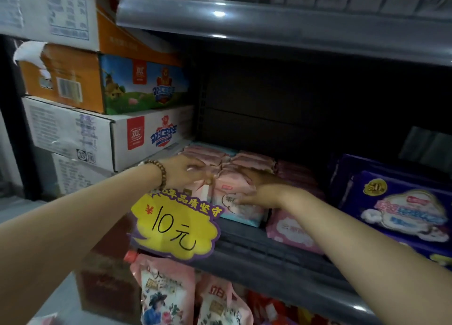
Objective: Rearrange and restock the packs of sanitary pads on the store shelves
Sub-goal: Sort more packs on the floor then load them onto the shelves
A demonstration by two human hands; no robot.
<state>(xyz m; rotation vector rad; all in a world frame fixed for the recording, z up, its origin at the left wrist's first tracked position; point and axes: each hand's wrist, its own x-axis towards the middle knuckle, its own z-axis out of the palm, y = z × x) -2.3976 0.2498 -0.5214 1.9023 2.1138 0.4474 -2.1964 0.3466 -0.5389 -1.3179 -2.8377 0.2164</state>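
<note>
Head view: left hand (186,172), bead bracelet (160,175) on the wrist, lies on the left column of pink packs (252,159), fingers bent down over the front edge. Can't tell if it grips or just presses. Right hand (259,190) grasps the front pack (225,190), fingers over its top, thumb on its printed face. That pack stands upright at the shelf (256,246) front, touching the packs behind it and the one under the left hand.

The pink packs sit in two rows running back toward 12 o'clock, in the left end of the shelf, with dark unfilled space above and behind them. At 3 o'clock of the front pack, darker pink packs (298,175); past those, purple packs (401,207) at the right edge. At 5 o'clock, a flat pink pack (291,229) leans at the shelf lip. Yellow price tag (175,224) hangs at 7 o'clock, covering the left front pack's lower part. Cartons (117,136) are stacked at 9 to 10 o'clock, pouches (161,297) on the shelf below at 6.

Step, my read: squaring up the front of the pink rows. Next move likely calls for pushing the front pack flush with its neighbour, face forward, left hand steadying the column so nothing tips.
</note>
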